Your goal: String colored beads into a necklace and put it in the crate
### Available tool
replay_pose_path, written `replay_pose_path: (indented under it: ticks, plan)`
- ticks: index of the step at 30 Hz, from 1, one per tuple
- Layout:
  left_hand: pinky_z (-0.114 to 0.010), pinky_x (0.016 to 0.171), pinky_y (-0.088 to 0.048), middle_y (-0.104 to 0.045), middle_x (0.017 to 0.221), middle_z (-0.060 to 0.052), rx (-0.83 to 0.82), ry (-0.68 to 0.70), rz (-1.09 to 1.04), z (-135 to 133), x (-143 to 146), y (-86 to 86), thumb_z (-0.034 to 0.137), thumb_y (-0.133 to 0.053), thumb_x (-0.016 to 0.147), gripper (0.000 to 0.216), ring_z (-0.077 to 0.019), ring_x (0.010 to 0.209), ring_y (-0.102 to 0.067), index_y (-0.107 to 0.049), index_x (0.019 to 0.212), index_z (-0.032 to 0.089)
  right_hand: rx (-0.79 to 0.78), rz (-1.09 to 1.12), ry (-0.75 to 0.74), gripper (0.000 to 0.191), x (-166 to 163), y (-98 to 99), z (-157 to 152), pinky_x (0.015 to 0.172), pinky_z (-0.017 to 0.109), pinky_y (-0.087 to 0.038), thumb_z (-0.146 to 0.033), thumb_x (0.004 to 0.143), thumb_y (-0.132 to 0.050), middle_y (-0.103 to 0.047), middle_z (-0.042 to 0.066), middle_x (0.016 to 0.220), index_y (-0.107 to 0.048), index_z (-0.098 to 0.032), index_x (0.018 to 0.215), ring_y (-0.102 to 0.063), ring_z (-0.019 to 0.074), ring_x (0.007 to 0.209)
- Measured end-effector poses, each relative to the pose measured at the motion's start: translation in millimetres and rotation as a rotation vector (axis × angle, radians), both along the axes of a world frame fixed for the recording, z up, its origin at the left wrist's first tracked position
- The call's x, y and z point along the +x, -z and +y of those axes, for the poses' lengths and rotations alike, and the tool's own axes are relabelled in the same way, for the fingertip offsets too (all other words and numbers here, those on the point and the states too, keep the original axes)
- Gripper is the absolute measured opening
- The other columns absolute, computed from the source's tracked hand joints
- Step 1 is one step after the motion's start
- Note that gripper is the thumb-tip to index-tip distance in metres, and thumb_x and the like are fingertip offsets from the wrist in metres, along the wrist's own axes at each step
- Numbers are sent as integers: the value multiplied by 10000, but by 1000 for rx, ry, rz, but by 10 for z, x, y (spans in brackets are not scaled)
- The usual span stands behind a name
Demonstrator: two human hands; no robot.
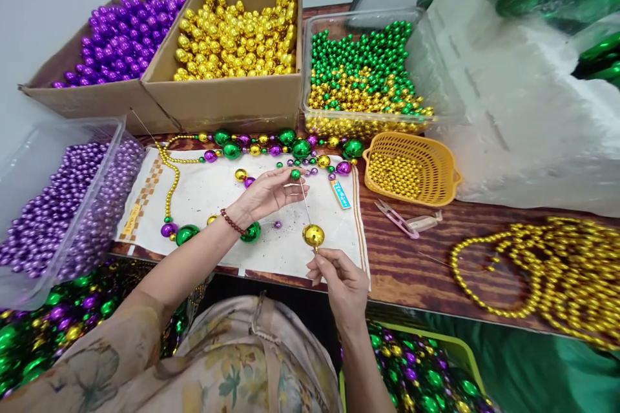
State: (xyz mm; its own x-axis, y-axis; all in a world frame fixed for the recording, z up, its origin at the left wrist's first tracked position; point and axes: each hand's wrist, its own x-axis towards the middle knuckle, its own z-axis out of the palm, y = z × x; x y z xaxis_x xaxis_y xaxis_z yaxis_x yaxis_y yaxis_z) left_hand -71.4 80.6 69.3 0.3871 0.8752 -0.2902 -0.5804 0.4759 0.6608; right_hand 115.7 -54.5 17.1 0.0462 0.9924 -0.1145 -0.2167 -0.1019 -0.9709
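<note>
My left hand (276,195) is raised above a white cloth (285,258), its fingertips closed on a green bead (295,174). A thin needle (305,203) runs from these fingers down to a large gold bead (313,235). Just below that bead, my right hand (341,281) pinches at its lower end; whatever else is between the fingers is hidden. Around the cloth loops a string of green, purple and gold beads (231,150), partly covered by my left forearm. Several small loose purple and green beads lie past my left fingertips.
Cardboard boxes of purple (121,39) and gold beads (237,35) stand behind, beside a clear bin (368,119). An orange basket (436,168), pink thread snips (400,219) and gold bead strands (557,271) are rightward. A clear bin of lilac beads (58,206) is left.
</note>
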Motion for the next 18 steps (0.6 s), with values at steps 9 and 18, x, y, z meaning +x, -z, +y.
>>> replay_pose_path:
  ticks: [9, 18]
  plan:
    - [-353, 840, -585, -694, 862, -70, -46, -12, -72, -41, -20, 4, 188, -644, 923, 121, -189, 854, -721, -705, 992, 110, 12, -41, -30, 120, 15, -73, -21, 431, 170, -524, -287, 886, -689, -695, 18, 638, -737, -178, 874, -643, 114, 475]
    - [-363, 848, -575, -690, 792, -48, -14, -8, 64, -18, 0, 2, 293, -687, 911, 164, -152, 765, -704, -720, 945, 136, -33, -59, -35, 193, 23, -99, -8, 403, 205, -528, -354, 854, -716, -681, 22, 618, -728, -162, 852, -631, 131, 449]
